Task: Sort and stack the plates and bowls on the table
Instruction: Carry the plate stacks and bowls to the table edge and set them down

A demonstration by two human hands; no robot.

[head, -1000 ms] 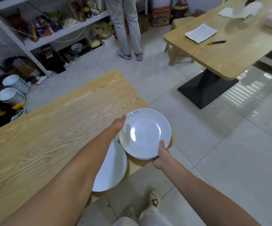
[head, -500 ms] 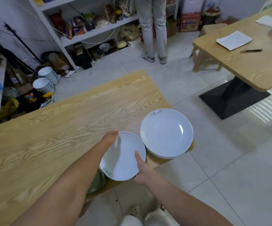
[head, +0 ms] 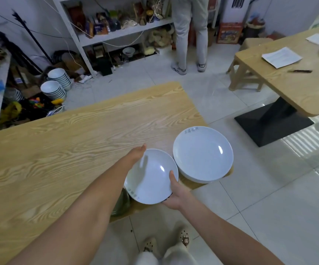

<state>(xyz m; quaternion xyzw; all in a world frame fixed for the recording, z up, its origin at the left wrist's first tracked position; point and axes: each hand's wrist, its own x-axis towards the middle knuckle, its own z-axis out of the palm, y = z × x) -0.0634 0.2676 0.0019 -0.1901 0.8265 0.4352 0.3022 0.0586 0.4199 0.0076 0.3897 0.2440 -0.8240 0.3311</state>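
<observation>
Head view: small plate [head: 151, 176] is held between both hands at the near edge of the bench [head: 59, 150], partly overhanging the floor. Right hand [head: 175, 192] grips the near-right rim, thumb on top, fingers underneath. Left hand [head: 135, 153] is pressed against the far-left rim with the fingers looking straight, so it braces more than it pinches. Can't tell whether the plate is lifted or just resting on the bench.

Key relation: the big plate [head: 202, 155] sits on the bench corner directly right of the held one and slightly further away, rims just beside each other. It looks like the top of a low pile, count unclear. The right hand is the nearer one to it, and the left arm would have to cross. The plate is round, so there's no axis to line up, only centring.

Likely step: sorting by size. The small plate either goes on the big one or starts its own pile to the left. Risk: both plates sit close to the bench edge.

Something dark green [head: 122, 205] is half hidden under the left forearm. Bowl stacks [head: 56, 87] stand on the floor, well apart.
</observation>
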